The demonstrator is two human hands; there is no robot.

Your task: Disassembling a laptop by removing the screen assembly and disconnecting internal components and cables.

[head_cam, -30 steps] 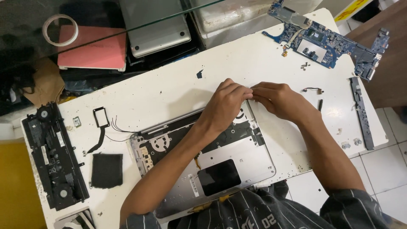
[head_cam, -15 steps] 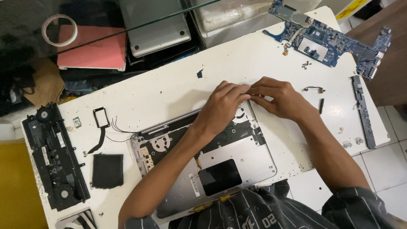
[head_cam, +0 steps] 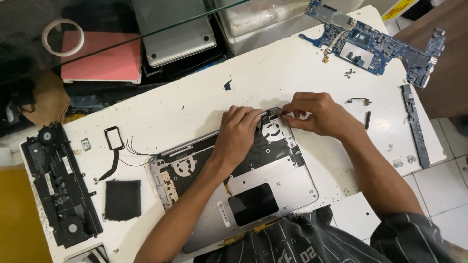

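Nearest the camera, at six o'clock, a dark striped shirt (head_cam: 312, 241) fills the bottom edge. Just above it lies the opened laptop shell (head_cam: 273, 187), a flat silver metal tray with a glossy black square set into it and dull black parts across its upper half. The left hand (head_cam: 239, 134) rests palm-down on the shell's far rim, fingers curled over the edge. The right hand (head_cam: 319, 114), close beside it at one o'clock, pinches something small at the shell's far corner; what it grips is too small to make out. Toward nine o'clock lie a matte black pad (head_cam: 123, 199) and a long black frame (head_cam: 58, 187). Farthest, at two o'clock, sits a blue circuit board (head_cam: 375, 46) on the scuffed white table (head_cam: 195, 102).
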